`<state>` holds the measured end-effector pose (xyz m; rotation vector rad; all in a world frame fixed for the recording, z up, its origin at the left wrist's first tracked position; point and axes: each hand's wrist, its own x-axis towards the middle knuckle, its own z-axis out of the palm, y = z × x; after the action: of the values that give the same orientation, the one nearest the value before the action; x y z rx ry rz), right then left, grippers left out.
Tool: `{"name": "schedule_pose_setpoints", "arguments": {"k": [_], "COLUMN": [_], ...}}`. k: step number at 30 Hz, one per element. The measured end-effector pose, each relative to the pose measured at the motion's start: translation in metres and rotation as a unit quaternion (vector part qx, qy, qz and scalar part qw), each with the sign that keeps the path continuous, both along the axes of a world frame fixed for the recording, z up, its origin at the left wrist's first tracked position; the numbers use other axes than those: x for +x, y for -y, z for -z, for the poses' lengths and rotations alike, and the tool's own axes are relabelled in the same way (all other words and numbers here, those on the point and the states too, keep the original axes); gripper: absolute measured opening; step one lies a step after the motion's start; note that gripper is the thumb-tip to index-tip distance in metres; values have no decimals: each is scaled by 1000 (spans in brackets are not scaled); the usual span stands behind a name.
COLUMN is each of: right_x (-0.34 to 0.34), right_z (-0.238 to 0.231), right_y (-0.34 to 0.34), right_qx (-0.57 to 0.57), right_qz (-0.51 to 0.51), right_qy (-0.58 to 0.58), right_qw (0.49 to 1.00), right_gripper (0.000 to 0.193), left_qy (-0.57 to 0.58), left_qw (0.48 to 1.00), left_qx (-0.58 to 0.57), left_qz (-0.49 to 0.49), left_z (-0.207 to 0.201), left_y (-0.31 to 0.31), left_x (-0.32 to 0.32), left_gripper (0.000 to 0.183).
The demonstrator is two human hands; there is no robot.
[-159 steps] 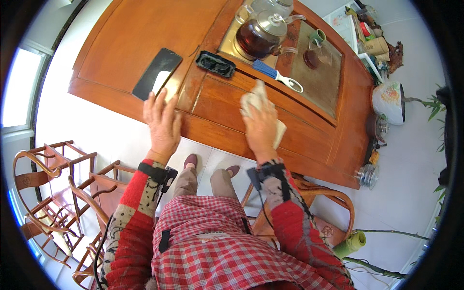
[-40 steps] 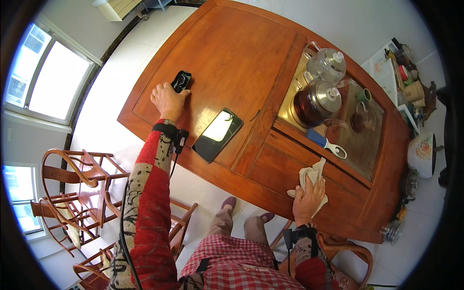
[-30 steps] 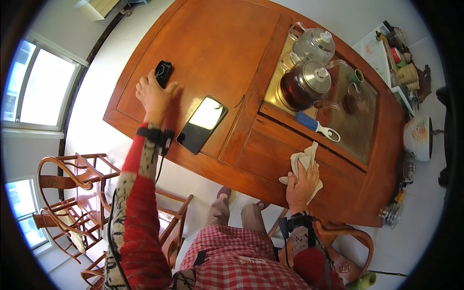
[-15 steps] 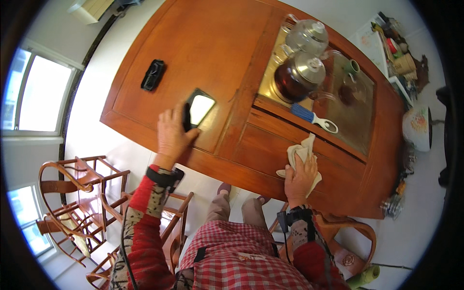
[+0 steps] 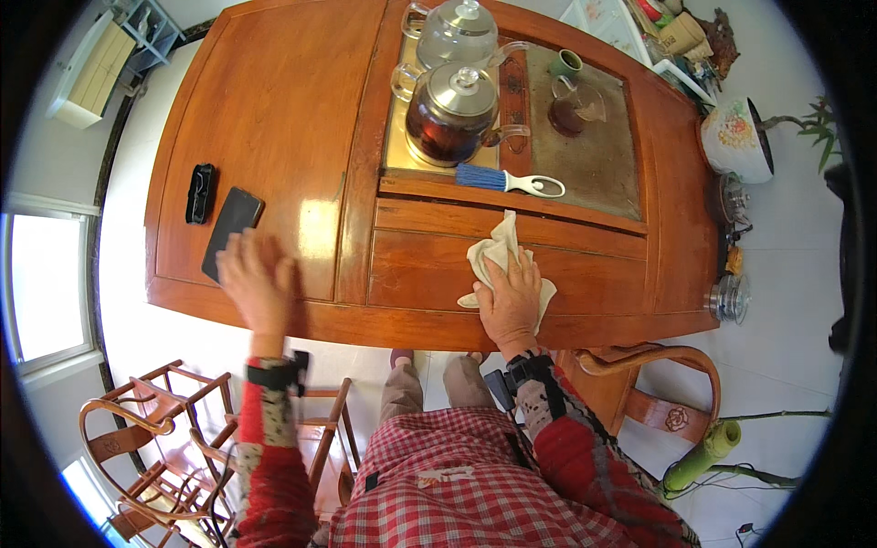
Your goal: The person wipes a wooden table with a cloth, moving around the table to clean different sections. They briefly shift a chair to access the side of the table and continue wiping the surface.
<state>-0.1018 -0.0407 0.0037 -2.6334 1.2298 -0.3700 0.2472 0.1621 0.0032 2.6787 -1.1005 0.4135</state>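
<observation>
A black smartphone [image 5: 236,222] lies flat on the wooden tea table [image 5: 274,91], close beside a small black case [image 5: 201,194]. My left hand [image 5: 256,281] is at the phone's near right edge, fingers stretched and slightly blurred, thumb apart; whether the fingertips touch the phone is hard to make out. On the table's front panel, my right hand [image 5: 512,297] presses on a crumpled cream cloth [image 5: 493,251], its fingers resting over the folds. Just beyond the cloth lies a blue-bristled brush [image 5: 484,177] with a white looped handle.
Two glass kettles, one with dark tea [image 5: 448,119] and one clear [image 5: 457,36], stand on a gold tray [image 5: 395,151]. A glass pitcher [image 5: 571,114] and green cup [image 5: 566,62] are on the inset tea tray [image 5: 594,173]. Wooden chairs [image 5: 164,402] flank me; a white flowerpot [image 5: 735,137] stands right.
The phone has moved left to beside the black case, and my left hand has loosened around it. My right hand remains on the cloth. The whole view has shifted and turned.
</observation>
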Motion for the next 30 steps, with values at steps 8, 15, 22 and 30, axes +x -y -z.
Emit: {"name": "schedule_pose_setpoints", "arguments": {"k": [8,15,22,30], "right_x": [-1,46,171,266], "right_z": [-1,-9,-2,3], "right_y": [-3,5,19,43], "right_qx": [13,24,-11,2], "right_qz": [1,-66,-197,-176], "right_qy": [-12,-55,14,17], "right_qw": [1000,996,980,984], "right_gripper": [47,47,51,57], "left_qy": [-132,-169,-197,-205], "left_qw": [990,984,977,975], "left_qx": [40,48,53,60], "left_qz": [-37,-43,-58,-61], "left_z": [19,12,9,6], "left_y": [35,39,41,43], "left_x": [-106,-106,-104,-105], "left_gripper": [62,61,64,63]}}
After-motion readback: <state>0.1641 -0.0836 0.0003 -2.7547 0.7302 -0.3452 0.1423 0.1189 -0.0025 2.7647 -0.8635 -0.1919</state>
